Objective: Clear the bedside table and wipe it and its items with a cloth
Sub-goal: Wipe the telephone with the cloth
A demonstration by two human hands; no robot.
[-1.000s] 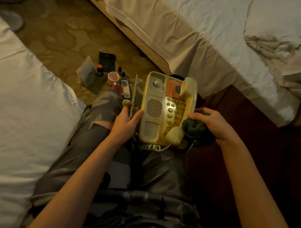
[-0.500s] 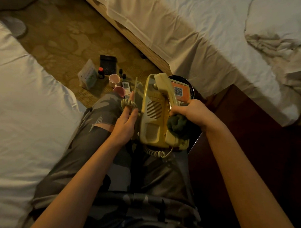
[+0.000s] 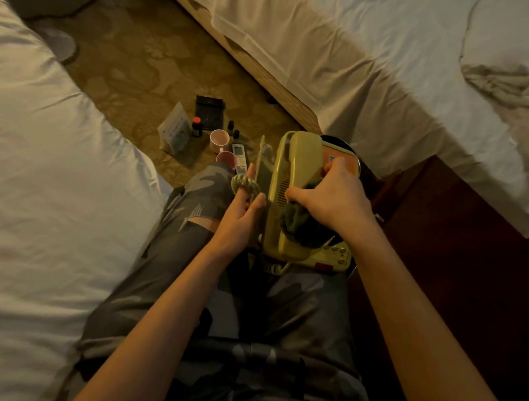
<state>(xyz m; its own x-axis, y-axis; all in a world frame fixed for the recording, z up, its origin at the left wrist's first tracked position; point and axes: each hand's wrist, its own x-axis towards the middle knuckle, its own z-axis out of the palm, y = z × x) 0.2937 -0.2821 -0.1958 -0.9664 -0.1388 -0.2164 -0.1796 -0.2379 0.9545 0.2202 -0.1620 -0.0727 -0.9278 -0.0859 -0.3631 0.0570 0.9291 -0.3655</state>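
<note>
**Telephone being wiped; floor items waiting**

The person sits between two beds with the telephone (image 3: 290, 201) tilted on edge over their lap. The right hand (image 3: 332, 199) presses a dark green cloth (image 3: 298, 222) against the handset, fingers curled round the cloth. The left hand (image 3: 242, 211) steadies the phone's left edge with its fingers fairly straight, the coiled cord (image 3: 244, 184) looped over one finger.

Clearing looks largely done: the dark wooden surface (image 3: 436, 236) at the right shows bare where visible. On the floor (image 3: 136, 64) stand two pink cups (image 3: 219, 140), one remote (image 3: 240, 159), one white packet (image 3: 174, 135), one black flat item (image 3: 209, 113), one red-capped bottle (image 3: 197, 126) and two small dark bottles (image 3: 233, 131).

Still left, by my reading: finishing the phone, wiping the surface and the floor items.
</note>
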